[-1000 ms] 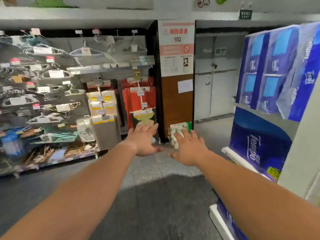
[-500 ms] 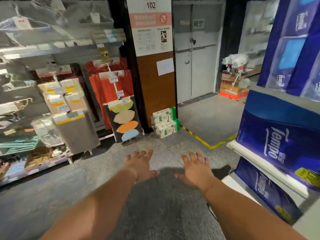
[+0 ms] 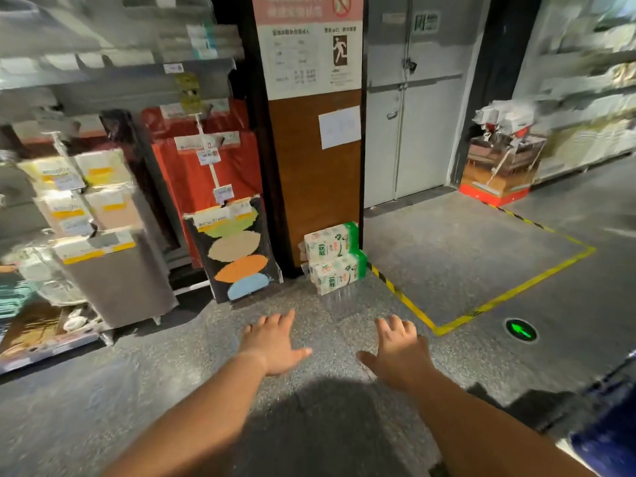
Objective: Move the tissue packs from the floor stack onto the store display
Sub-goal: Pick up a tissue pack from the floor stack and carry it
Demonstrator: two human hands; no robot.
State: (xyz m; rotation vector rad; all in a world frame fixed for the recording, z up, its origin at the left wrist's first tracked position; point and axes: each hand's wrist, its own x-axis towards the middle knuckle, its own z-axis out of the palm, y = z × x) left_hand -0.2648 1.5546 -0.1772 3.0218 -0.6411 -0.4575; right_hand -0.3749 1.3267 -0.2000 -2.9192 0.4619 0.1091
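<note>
Two white-and-green tissue packs point(image 3: 333, 258) lie stacked on the grey floor against the foot of a brown pillar point(image 3: 315, 173). My left hand point(image 3: 275, 344) reaches forward over the floor, palm down, fingers spread, holding nothing. My right hand point(image 3: 399, 349) is stretched out beside it, also spread and holding nothing. Both hands are short of the stack, with bare floor between them and the packs. Only a dark blue corner of the store display point(image 3: 609, 438) shows at the bottom right.
A rack of hanging mats and packaged goods point(image 3: 113, 215) fills the left side. Grey double doors point(image 3: 409, 125) stand behind a yellow floor line point(image 3: 506, 294). A red-based box point(image 3: 499, 170) sits at the right, and a green arrow light point(image 3: 520, 330) is set in the floor.
The view has swung down and moved closer to the pillar. The stacked packs now look larger, and the blue display has slid almost out of sight on the right. Both hands stay spread and lower.
</note>
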